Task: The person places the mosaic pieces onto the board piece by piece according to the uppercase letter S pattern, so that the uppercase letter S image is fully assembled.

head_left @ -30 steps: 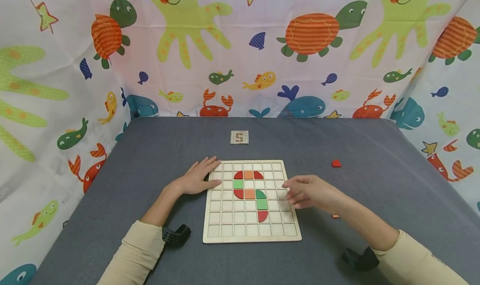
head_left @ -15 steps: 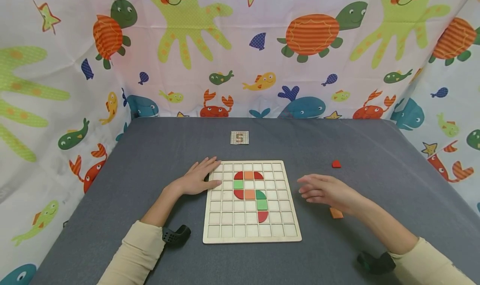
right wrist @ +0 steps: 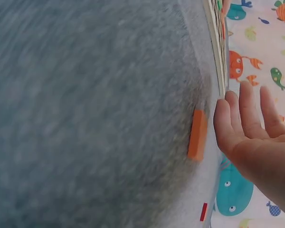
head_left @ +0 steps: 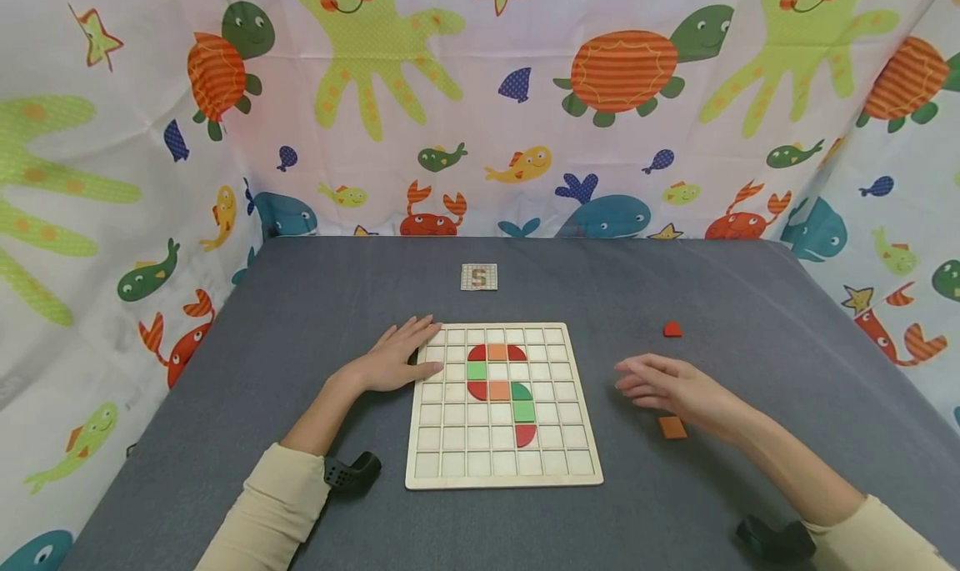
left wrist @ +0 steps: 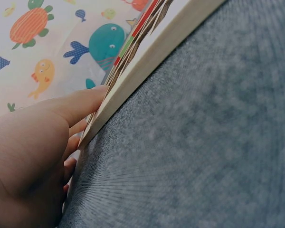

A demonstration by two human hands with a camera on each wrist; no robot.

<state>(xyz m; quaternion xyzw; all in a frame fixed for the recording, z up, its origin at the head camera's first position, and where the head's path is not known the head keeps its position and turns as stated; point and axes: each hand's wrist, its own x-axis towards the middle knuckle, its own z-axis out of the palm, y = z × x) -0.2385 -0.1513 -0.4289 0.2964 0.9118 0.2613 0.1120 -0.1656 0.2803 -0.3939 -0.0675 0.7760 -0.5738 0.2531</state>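
Observation:
A pale wooden grid board lies flat on the grey cloth, with red, orange and green tiles set in some squares in a winding shape. One green quarter-round sits above a light green square and a red quarter-round. My left hand rests on the board's upper left edge, thumb and fingertips over its rim. To the right of the board my right hand hovers with relaxed fingers and holds nothing. Just below it on the cloth lies an orange square tile, also seen in the right wrist view.
A red tile lies on the cloth beyond the right hand. Behind the board is a small card with a gridded S-like figure. A curtain printed with sea animals hangs at the back and sides.
My right hand has moved away from the board's right edge, out to the right, uncovering the orange square tile. The left hand and the tiles on the board stay as they were.

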